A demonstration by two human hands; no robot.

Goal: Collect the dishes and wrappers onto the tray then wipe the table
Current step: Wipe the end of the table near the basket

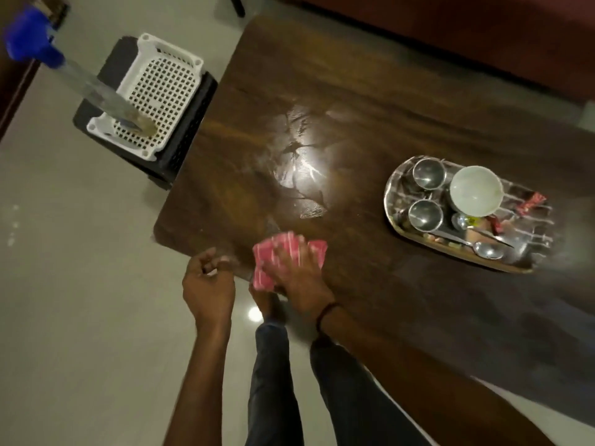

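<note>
A dark wooden table (370, 130) fills the middle of the head view. My right hand (299, 275) presses a red striped cloth (267, 272) flat on the table near its front left edge. My left hand (207, 284) hovers just off that edge, fingers loosely curled, holding nothing. On the right stands an oval tray (394, 201) holding two steel cups (428, 173), a white bowl (476, 191), spoons (486, 251) and red wrappers (533, 202). A wet, shiny streak (302, 175) shows on the tabletop.
A white perforated basket (161, 88) sits on a dark crate (190, 130) beside the table's left end. A spray bottle with a blue cap (32, 40) leans into the basket. A red-brown sofa (483, 37) runs along the far side. My legs (273, 381) stand by the table.
</note>
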